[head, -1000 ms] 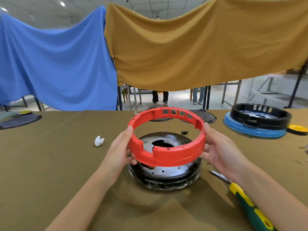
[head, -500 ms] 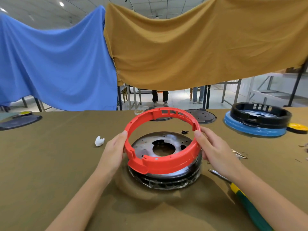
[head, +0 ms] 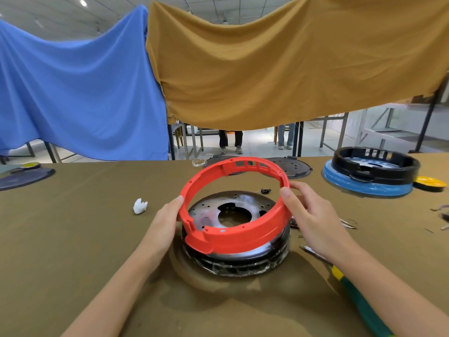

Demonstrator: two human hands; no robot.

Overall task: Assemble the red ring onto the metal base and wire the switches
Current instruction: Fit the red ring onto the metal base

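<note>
The red ring [head: 233,207] has dropped since a second ago: its near edge now touches the metal base [head: 239,254] between the hands while the far edge stays tilted up, so seating looks under way and wiring untouched. The left hand [head: 162,224] and right hand [head: 313,222] each grasp one side of it. Beyond the right hand on the surface [head: 73,239], a blue dish [head: 364,184] holds a black ring [head: 375,164].
</note>
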